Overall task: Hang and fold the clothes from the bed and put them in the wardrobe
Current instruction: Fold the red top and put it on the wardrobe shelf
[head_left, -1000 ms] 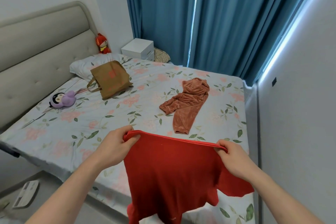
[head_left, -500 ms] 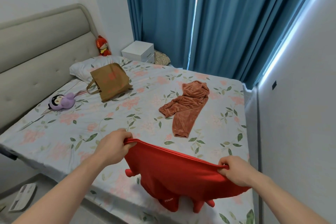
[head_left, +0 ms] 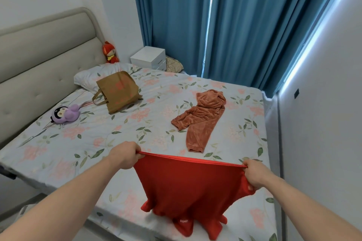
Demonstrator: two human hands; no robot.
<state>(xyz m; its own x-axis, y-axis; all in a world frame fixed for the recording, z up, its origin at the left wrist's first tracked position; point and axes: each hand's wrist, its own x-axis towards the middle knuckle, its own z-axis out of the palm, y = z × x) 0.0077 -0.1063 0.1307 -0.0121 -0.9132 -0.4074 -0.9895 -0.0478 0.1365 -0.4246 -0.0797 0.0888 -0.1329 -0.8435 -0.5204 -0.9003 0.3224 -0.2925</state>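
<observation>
Both hands clamped on the bright red cotton top [head_left: 188, 188]: left hand [head_left: 125, 154] and right hand [head_left: 254, 174] each pinch a corner of its edge, stretched wide apart, above the near edge of the floral-sheet bed [head_left: 137, 129] w/ its lower end touching the sheet. Fuzzy rust-pink garment [head_left: 201, 119] lies mid-bed, just beyond.

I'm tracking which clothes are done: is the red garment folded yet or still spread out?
Spread, not folded: the left hand and right hand grip the red garment by its top edge, stretched wide, lower part hanging onto the bed.
</observation>
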